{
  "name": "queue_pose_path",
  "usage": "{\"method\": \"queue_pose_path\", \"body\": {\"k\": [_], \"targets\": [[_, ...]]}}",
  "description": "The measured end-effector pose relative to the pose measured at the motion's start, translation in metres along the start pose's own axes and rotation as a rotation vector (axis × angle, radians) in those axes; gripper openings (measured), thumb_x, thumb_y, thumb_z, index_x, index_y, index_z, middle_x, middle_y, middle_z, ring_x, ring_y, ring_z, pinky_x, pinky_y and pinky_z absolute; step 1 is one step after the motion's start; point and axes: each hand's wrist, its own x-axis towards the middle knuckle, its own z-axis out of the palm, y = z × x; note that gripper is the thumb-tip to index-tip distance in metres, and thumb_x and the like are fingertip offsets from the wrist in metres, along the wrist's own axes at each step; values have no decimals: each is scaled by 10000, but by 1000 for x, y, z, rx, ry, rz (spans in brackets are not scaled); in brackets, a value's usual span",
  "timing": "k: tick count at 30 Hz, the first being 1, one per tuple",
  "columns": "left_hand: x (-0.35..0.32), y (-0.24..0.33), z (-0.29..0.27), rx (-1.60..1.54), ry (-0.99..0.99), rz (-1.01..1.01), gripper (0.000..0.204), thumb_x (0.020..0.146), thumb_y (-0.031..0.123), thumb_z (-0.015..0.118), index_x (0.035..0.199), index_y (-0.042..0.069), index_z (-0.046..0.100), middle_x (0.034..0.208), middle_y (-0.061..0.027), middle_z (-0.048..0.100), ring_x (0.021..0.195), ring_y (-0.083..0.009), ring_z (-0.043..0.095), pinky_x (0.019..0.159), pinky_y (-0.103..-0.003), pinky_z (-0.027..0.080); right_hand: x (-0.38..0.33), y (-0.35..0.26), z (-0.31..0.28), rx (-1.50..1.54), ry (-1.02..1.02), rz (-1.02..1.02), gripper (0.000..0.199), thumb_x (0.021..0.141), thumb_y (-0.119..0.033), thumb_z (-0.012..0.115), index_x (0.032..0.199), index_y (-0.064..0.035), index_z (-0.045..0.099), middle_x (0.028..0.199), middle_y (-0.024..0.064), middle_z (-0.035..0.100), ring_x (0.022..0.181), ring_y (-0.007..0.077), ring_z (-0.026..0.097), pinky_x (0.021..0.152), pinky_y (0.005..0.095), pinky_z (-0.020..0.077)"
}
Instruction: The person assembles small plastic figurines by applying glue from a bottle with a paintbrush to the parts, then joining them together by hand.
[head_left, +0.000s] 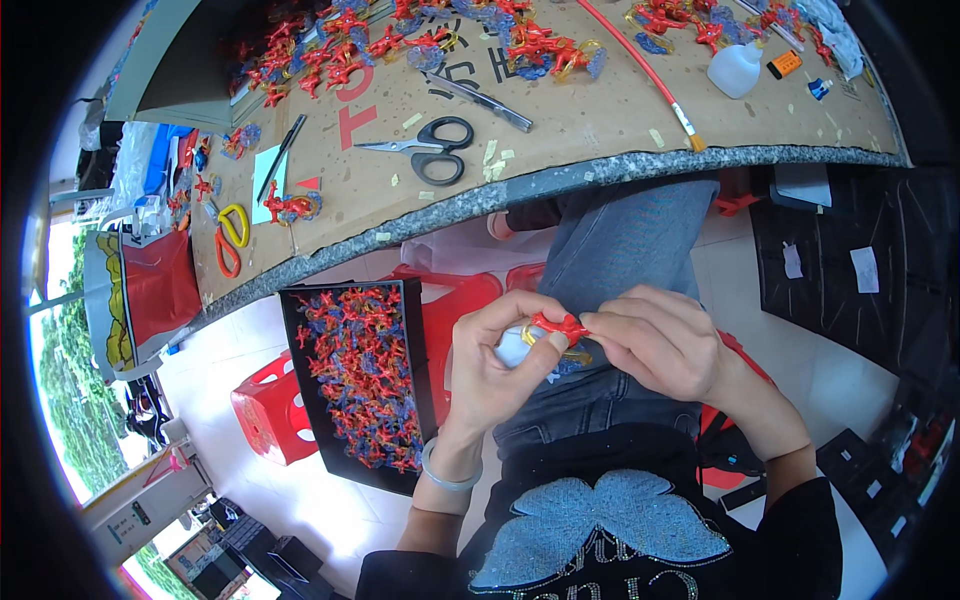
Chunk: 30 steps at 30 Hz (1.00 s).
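A small red plastic figurine (560,325) with yellow and blue parts is held above my lap. My left hand (500,350) is closed round its left side, the thumb pressed against it. A rounded white piece (513,346) also shows in that hand, but I cannot make out what it is. The fingers of my right hand (665,345) are pinched together at the figurine's right end. Whether they hold anything besides the figurine is hidden. A clear blue part (570,366) hangs just below the fingers.
Left of my lap, a black tray (424,400) full of similar figurines stands by a red stool (265,415). On the cardboard-covered table (580,125) lie black-handled scissors (440,150), a utility knife (485,103), a long red brush (650,75), a white squeeze bottle (736,70) and more figurines.
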Motion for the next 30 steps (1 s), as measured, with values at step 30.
{"method": "queue_pose_path", "body": {"k": [30], "targets": [[4, 9, -4, 225, -69, 146, 142, 773, 8, 681, 911, -11, 657, 820, -64, 680, 724, -91, 614, 653, -222, 473, -7, 1, 1, 24, 63, -67, 297, 664, 10, 714, 936, 111, 650, 799, 176, 641, 661, 264, 635, 578, 336, 540]]}}
